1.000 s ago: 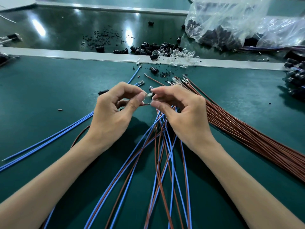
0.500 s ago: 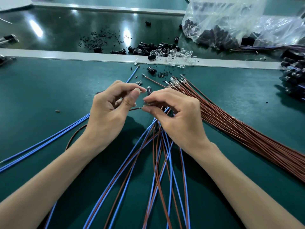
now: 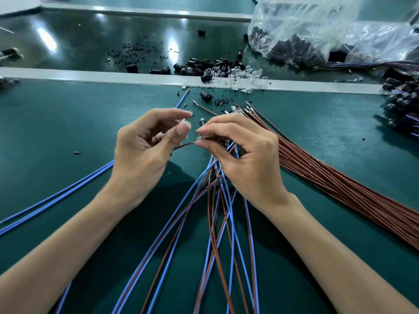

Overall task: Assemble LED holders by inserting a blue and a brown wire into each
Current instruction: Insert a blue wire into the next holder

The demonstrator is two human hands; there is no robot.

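no readable text, no labels, no brands, no numbers on anything in view

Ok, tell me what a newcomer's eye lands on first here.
The left hand and right hand meet at centre, pinching a brown wire between their fingertips. From under the right hand a fan of blue and brown wires spreads toward the viewer, beside a thick brown wire bundle on the right. A crumpled clear plastic bag sits at the back right.
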